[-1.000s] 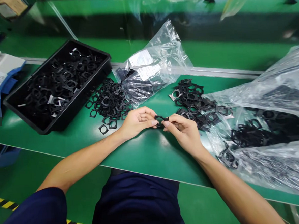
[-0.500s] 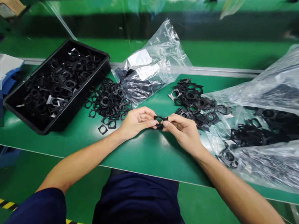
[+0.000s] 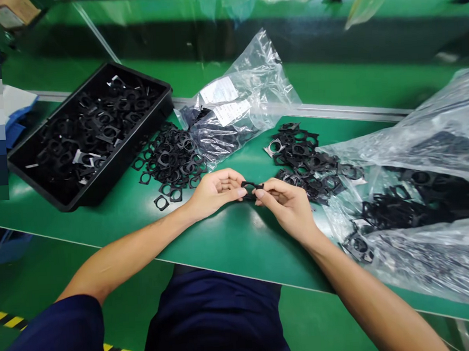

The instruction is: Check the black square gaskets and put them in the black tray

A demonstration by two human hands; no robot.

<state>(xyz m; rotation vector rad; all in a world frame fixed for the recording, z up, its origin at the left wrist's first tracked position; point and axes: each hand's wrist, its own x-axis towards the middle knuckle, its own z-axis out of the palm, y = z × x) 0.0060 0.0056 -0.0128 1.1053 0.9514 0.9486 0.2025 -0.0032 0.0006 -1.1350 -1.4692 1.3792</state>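
While the view has hardly shifted over the last half second, my left hand and right hand stay where they were in front of me, and the grip looks the same. Thumb and fingers are closed to a pinch on both sides, with one black ring-shaped frame between them: left hand on its left end, right on its right. Whether a second piece sits beneath it, I can't tell. Beyond, on the one green bench, are two loose piles of black frames, the left pile and the right pile, too tangled to count. Clear plastic at my right holds more; one bag or several, I can't say. Farther back are one labelled bag with two white labels and, leftward, one black tray holding many pieces.
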